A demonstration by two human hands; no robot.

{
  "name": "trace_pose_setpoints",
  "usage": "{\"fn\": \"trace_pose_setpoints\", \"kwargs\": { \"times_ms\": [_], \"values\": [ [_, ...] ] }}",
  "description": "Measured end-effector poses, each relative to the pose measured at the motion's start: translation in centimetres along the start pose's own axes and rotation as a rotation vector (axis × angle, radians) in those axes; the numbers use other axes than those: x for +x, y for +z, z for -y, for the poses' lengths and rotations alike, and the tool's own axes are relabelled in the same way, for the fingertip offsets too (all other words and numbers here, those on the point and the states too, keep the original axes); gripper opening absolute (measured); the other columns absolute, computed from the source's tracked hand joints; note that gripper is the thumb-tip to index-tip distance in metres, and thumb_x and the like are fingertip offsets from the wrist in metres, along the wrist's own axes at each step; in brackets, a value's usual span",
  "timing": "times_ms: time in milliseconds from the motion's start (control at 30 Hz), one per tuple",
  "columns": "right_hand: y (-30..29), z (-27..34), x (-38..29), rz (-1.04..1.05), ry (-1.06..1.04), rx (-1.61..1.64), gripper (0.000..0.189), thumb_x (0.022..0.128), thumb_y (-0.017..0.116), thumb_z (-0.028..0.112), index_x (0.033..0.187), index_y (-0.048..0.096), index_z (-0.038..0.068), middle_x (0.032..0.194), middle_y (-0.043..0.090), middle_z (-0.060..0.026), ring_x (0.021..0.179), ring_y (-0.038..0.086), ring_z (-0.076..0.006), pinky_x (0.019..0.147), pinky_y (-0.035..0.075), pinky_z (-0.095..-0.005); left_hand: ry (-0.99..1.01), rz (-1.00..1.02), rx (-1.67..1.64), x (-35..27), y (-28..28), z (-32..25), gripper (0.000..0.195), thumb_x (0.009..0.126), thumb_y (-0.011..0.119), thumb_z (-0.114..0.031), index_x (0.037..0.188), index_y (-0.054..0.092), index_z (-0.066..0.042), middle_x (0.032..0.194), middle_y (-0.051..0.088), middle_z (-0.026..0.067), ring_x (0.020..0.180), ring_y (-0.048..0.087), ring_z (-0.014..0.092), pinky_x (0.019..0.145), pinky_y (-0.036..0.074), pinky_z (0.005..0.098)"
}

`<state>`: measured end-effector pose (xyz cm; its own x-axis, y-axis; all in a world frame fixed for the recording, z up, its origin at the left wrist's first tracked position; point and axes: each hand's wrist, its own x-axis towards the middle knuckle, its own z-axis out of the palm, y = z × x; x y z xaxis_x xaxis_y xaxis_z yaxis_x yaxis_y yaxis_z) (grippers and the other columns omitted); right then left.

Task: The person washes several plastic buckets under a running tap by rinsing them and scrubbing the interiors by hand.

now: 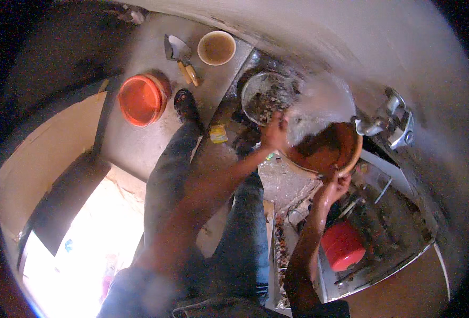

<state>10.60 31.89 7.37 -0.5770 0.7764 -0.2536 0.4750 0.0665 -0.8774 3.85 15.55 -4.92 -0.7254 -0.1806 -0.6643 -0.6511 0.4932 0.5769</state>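
A wide round basin [340, 145] with a brown-orange inside is tilted in front of me. Blurred grey, wet-looking material [304, 129] shows along its far-left side. My right hand [336, 186] grips its near rim. My left hand [275, 135] is at the basin's left side, fingers near the edge of a round container [252, 105]; blur hides whether it grips the basin. Inside that container lies a lumpy grey-brown mix [272, 99]. A pale blurred patch covers the space between the two vessels.
An orange bucket [140, 100], two trowels with wooden handles [187, 71] and a white bowl of brown liquid [217, 47] stand on the left. My shoe [186, 104] and a yellow packet [218, 134] are nearby. At right are a red plastic container [342, 246] and a metal fitting [397, 119].
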Motion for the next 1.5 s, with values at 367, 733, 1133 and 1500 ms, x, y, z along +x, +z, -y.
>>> {"fn": "trace_pose_setpoints", "kwargs": {
  "times_ms": [367,733,1133,1500],
  "values": [
    [-5.9,1.6,0.7,0.231,-0.001,-0.157,0.011,0.087,0.062,0.013,0.086,0.052,0.007,0.08,0.057,-0.0007,0.068,0.053,-0.0091,0.057,0.046,-0.0229,0.249,0.481,-0.023,-10.0,15.0,12.4,0.036,0.081,0.052,-0.026,0.109,0.056,-0.003,0.09,0.064,0.0243,0.087,0.063,0.04,0.078,0.05,0.049],
    [-2.8,2.7,2.0,0.481,0.04,-0.308,0.018,0.087,0.064,0.019,0.088,0.054,0.004,0.077,0.06,-0.0037,0.069,0.058,-0.0103,0.062,0.049,-0.0249,-0.093,1.121,-0.222,-10.5,17.4,14.6,0.032,0.082,0.052,-0.03,0.09,0.061,-0.001,0.086,0.063,0.0244,0.083,0.063,0.04,0.075,0.049,0.0505],
    [-1.8,0.6,-0.6,0.554,0.403,-0.044,0.035,0.093,0.053,0.028,0.121,0.045,0.007,0.105,0.059,-0.0086,0.087,0.06,-0.0185,0.066,0.053,-0.0342,0.373,-0.216,-0.424,6.3,0.8,3.9,0.04,0.074,0.07,-0.02,0.105,0.053,-0.002,0.094,0.06,0.0166,0.089,0.059,0.029,0.079,0.046,0.0385],
    [14.6,2.8,5.5,0.649,0.298,0.131,0.03,0.094,0.05,0.028,0.106,0.057,0.002,0.093,0.061,-0.0096,0.084,0.06,-0.0191,0.071,0.048,-0.0298,0.488,-0.237,0.022,9.1,-12.2,0.1,0.031,0.076,0.063,-0.012,0.106,0.055,-0.011,0.088,0.064,0.0178,0.085,0.06,0.042,0.073,0.048,0.0476]
  ]
}}
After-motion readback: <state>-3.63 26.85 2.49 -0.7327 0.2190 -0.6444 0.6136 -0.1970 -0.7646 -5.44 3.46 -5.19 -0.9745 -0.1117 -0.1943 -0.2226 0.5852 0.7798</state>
